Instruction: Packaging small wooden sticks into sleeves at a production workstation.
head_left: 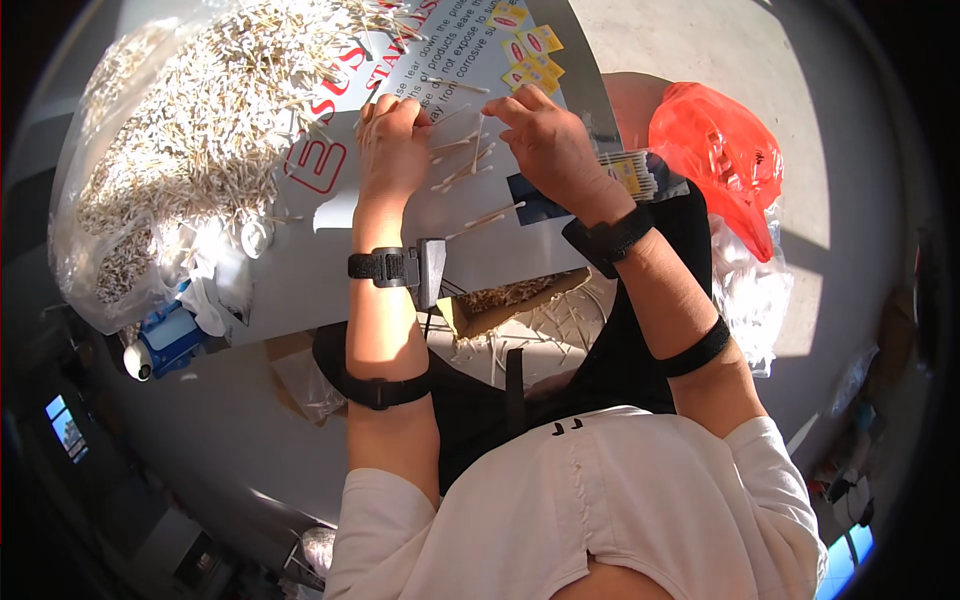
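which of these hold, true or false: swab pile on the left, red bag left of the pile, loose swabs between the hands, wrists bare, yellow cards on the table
1. The swab pile is to the left of the left hand. True.
2. The red bag is left of the pile. False: the red bag is on the far right, beyond the right hand.
3. Loose swabs lie between the hands. True.
4. Both wrists are bare. False: each wears a black strap.
5. Yellow cards lie on the table. True.
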Motion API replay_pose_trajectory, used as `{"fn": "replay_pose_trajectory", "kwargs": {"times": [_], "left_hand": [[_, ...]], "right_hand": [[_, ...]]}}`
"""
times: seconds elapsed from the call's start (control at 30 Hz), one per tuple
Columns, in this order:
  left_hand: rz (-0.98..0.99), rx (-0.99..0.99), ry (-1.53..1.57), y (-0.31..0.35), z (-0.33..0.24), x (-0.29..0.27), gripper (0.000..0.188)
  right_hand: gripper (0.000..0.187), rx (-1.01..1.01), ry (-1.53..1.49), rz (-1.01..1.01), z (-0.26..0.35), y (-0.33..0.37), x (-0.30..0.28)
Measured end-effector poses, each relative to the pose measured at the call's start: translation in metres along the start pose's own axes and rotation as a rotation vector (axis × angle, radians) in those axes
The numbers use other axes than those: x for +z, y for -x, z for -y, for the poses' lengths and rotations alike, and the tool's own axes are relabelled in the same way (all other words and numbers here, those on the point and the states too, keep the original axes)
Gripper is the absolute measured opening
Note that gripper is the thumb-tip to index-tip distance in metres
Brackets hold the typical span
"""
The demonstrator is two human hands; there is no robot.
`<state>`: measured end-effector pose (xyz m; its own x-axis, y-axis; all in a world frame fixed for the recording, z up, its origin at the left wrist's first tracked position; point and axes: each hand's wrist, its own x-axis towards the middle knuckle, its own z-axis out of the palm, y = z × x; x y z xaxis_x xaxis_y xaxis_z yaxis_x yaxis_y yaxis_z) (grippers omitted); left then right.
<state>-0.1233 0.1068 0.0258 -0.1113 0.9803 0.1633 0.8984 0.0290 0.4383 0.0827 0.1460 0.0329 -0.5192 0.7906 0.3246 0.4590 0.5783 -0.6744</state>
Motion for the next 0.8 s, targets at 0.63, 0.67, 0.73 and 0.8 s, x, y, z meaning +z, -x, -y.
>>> {"fn": "replay_pose_trajectory", "kwargs": {"times": [0.63, 0.67, 0.73, 0.8], "left_hand": [[-0.071, -0.064, 0.094, 0.046, -0.015, 0.004, 0.012], [-0.144, -0.088, 0.140, 0.046, -0.011, 0.004, 0.012], [-0.204, -0.162, 0.122, 0.037, 0.007, -0.002, 0.012], [-0.325, -0.293, 0.044, 0.021, 0.025, -0.006, 0.012]], "right_hand": [[0.006, 0.001, 0.173, 0.057, -0.011, -0.011, 0.015], [0.006, -0.002, 0.169, 0.054, -0.007, -0.012, 0.016], [0.011, 0.063, 0.113, 0.247, 0.002, -0.019, 0.013], [0.013, 0.110, 0.125, 0.169, 0.003, -0.029, 0.015]]}}
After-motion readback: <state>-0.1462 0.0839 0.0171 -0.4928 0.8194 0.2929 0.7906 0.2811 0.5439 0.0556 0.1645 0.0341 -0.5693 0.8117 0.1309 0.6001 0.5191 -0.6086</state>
